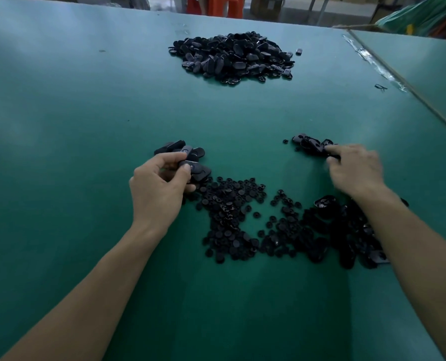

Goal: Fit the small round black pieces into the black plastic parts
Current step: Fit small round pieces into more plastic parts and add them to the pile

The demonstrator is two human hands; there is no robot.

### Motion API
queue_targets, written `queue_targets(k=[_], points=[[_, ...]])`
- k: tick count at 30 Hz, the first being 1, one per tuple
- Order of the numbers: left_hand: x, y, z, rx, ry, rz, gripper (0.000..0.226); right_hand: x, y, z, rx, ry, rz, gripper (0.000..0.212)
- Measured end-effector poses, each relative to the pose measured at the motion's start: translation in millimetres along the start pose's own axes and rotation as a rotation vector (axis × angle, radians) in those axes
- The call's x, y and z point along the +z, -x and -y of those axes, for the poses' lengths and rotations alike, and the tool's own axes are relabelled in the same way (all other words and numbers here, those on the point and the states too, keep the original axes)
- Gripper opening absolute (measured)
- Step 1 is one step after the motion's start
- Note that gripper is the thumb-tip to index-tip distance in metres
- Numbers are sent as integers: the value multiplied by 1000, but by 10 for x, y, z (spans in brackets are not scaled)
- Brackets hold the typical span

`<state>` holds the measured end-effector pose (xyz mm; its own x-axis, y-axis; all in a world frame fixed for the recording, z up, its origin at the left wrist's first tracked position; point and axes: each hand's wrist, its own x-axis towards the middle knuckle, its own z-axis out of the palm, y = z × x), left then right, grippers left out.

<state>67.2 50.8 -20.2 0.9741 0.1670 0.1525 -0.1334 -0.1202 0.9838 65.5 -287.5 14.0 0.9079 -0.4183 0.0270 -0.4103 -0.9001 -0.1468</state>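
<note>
Nearest, mid green table (60, 126): loose spread of small round black pieces (229, 217), black plastic parts (324, 202) mixed in by rt forearm. Beyond, left hand (158, 186) curled, pinching one part (194, 168) betw thumb & fingers over small left cluster (175, 145). Blurred right hand (354, 170), fingertips at right cluster (310, 144); grip can't tell. Far back: big heap (232, 56) of parts.

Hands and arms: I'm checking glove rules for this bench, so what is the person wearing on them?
Nothing that shows. The left hand and right hand are ungloved, no rings or watch visible, though the right is blurred. Both forearms are uncovered to the frame's edge; no sleeves in view.
</note>
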Motion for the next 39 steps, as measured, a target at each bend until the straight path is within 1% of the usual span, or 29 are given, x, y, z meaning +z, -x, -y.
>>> queue_targets(k=[3,6,8,11,13,15,17,20,23,25,28,31,33,35,37,39], points=[[-1,-36,-6,-32,5,-32,24,33,15,4,-20,-23,-64,33],[7,-47,-4,-50,-8,-46,23,28,22,7,-14,-148,-73,25],[7,-40,-4,-44,-45,-51,26,15,4,6,18,-233,-65,23],[9,-9,-33,42,-99,-49,30,-15,-22,6,75,-355,-43,28],[11,21,-65,103,-94,-60,27,-22,-22,-6,94,-384,-38,31],[19,53,-94,160,-102,-59,21,-19,-13,-14,96,-430,-50,28],[35,101,-129,214,-110,-35,20,-7,2,-22,93,-464,-63,18],[84,221,-175,274,-90,26,18,-9,42,-40,99,-528,-88,14],[151,384,-226,299,-49,149,9,-64,197,35,62,-678,-119,11],[189,463,-249,278,-12,222,2,-121,388,167,-28,-788,-65,14],[211,501,-256,211,47,303,18,-183,743,400,-214,-920,134,24],[193,464,-241,154,85,388,37,-169,1036,623,-287,-1110,333,25],[190,445,-233,110,112,429,40,-130,1139,732,-292,-1216,364,16],[183,441,-225,88,132,442,35,-104,1196,805,-306,-1248,369,13],[174,443,-235,84,161,451,29,-102,1229,841,-314,-1258,370,17],[173,433,-248,63,199,457,25,-113,1243,847,-323,-1241,366,28]])
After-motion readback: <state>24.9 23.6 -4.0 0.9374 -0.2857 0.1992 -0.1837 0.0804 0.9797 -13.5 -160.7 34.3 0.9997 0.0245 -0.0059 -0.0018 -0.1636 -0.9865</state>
